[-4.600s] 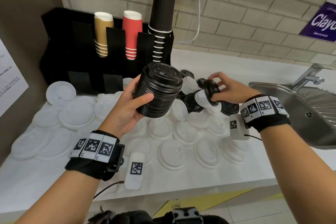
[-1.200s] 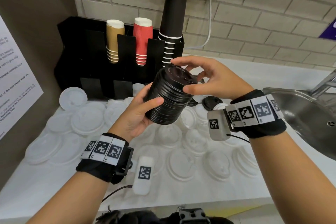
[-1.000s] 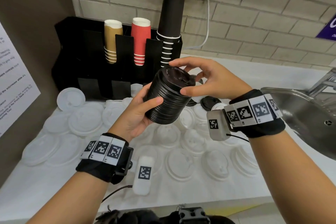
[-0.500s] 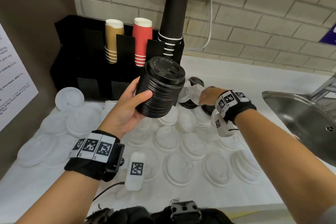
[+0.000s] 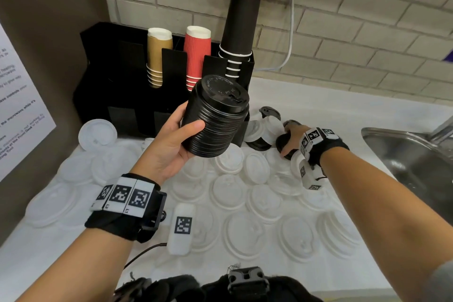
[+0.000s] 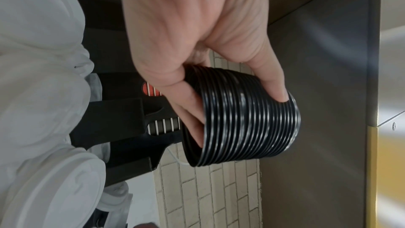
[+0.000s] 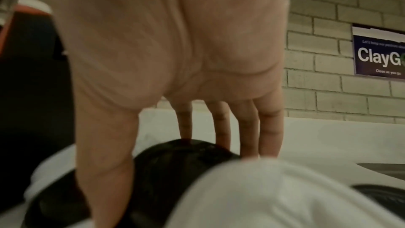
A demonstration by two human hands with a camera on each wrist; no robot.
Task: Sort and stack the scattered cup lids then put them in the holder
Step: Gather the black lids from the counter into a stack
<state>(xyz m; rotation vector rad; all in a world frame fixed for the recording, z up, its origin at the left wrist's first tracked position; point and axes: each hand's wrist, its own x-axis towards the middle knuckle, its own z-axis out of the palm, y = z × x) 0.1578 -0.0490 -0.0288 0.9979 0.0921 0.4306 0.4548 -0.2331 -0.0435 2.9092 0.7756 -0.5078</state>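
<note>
A white counter (image 5: 318, 105) ran below a brick wall. Scattered white lids (image 5: 241, 231) covered most of it in front of a black cup holder (image 5: 103, 76). A few black lids (image 5: 259, 146) lay just right of the holder.

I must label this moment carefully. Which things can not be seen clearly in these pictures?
- Right hand fingertips: in the head view the hand's back covers them; the right wrist view is blurred, so its hold on the black lid is unsure.
- Lids in the black stack: rims too fine to count.
- Holder lower slots: too dark, partly behind the stack.
- Sink: cut by the right edge.
- Wall notice: cut by the left edge.
</note>
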